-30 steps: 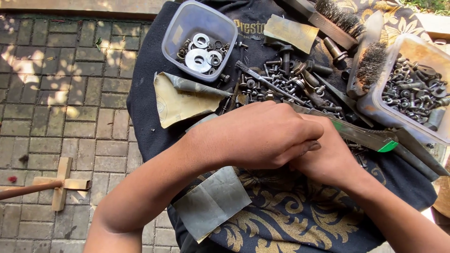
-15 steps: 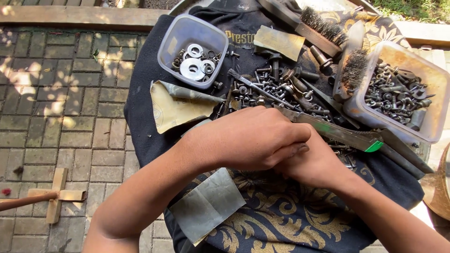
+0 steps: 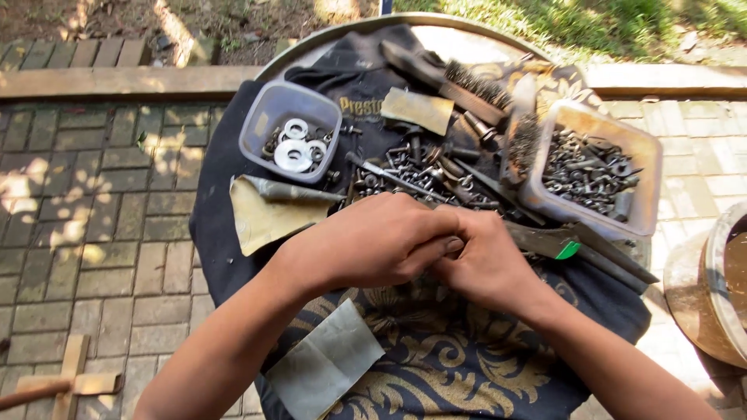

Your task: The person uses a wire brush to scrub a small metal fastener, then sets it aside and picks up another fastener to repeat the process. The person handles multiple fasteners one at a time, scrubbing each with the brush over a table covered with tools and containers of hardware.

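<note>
My left hand (image 3: 373, 241) and my right hand (image 3: 486, 260) are pressed together over a dark cloth (image 3: 436, 365) with gold patterns, which covers a round table. Both have curled fingers around something small that stays hidden between them. Just beyond my knuckles lies a heap of loose bolts and nuts (image 3: 420, 175). A flat tool with a green tip (image 3: 564, 247) sticks out to the right of my right hand.
A clear tub of washers (image 3: 289, 132) stands at the back left, a larger tub of bolts (image 3: 595, 171) at the right. Wire brushes (image 3: 482, 85), sandpaper sheets (image 3: 264, 218) and a grey sheet (image 3: 323, 373) lie around. Brick paving (image 3: 85, 210) surrounds the table; a wooden mallet (image 3: 54, 385) lies lower left.
The view has tilted up and shifted, showing more of the table's far edge and grass. My hands stay clasped together in the same spot on the cloth.
</note>
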